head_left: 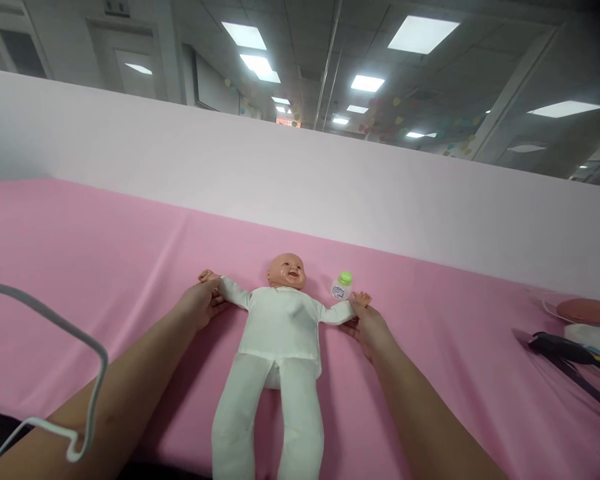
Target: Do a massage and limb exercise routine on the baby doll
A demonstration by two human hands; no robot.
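A baby doll (283,327) with a white cloth body lies on its back on the pink sheet (145,247), arms spread wide and legs toward me. My left hand (207,303) is closed around the doll's arm on the left, near its wrist, with the thumb on top. On the other side, my right hand (365,327) grips the doll's other arm near the wrist, fingers underneath. Just beyond that arm stands a small clear bottle (342,287) with a green cap and a printed label.
A low white wall (300,187) borders the far side of the pink surface. At the right edge lie a black strap-like item (563,348) and a pinkish-brown object (587,311) in clear wrapping. A white cable (75,330) loops across the near left.
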